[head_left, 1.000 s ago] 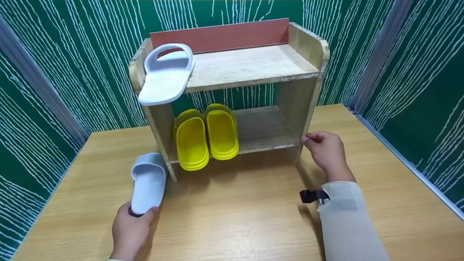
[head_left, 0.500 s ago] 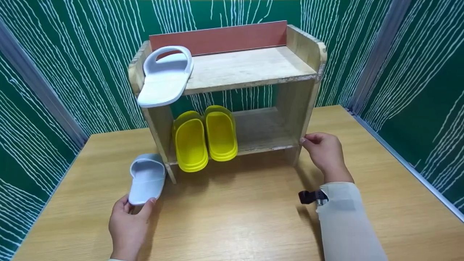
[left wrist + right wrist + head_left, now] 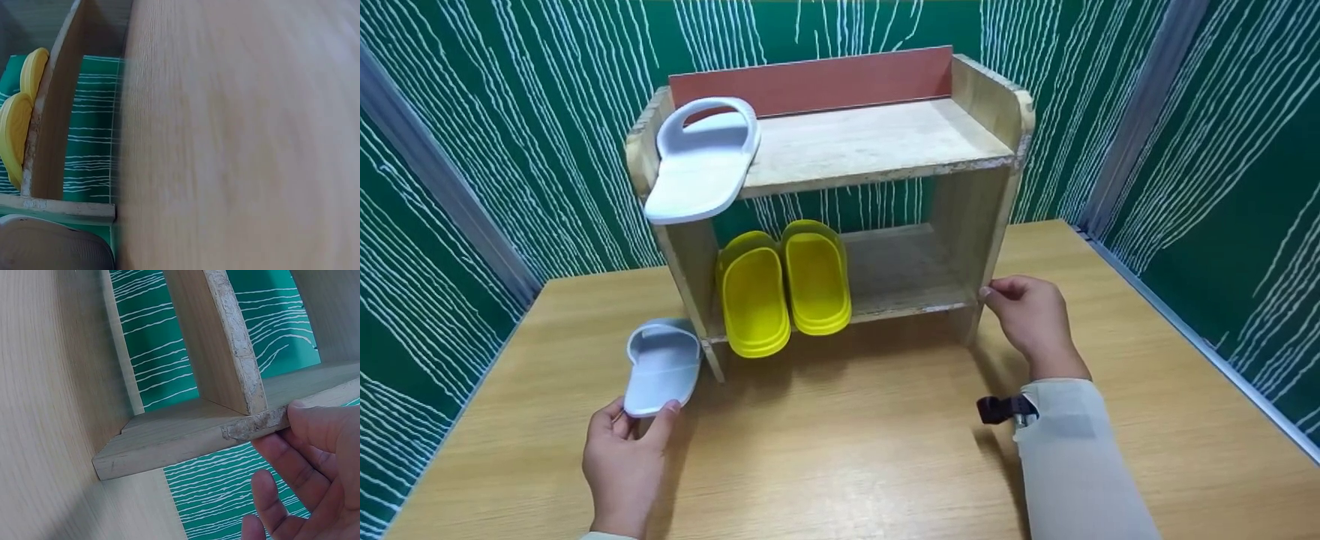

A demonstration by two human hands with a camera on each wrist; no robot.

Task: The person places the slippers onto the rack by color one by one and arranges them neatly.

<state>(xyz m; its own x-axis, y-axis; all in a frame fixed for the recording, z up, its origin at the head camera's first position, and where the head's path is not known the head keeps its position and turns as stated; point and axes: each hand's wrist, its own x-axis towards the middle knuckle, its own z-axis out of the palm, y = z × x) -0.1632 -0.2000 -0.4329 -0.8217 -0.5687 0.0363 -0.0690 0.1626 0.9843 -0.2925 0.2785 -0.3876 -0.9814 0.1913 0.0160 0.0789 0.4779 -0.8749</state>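
My left hand pinches the heel end of a pale blue-white slide slipper, thumb on the right side of the heel. The slipper is beside the left front leg of a small wooden shoe rack, strap end away from me. Its underside shows at the lower left of the left wrist view. A matching slipper sits on the left of the top shelf, its heel overhanging the front edge. My right hand pinches the front edge of the rack's right side panel between thumb and index finger.
Two yellow clogs stand side by side on the left of the lower shelf, heels past its edge. A wooden tabletop bears the rack. Green walls with white streaks enclose the back and sides.
The slipper in my left hand looks more foreshortened, and its heel has shifted slightly away from me with the hand. My right hand keeps its hold on the rack. The head view has shifted slightly.
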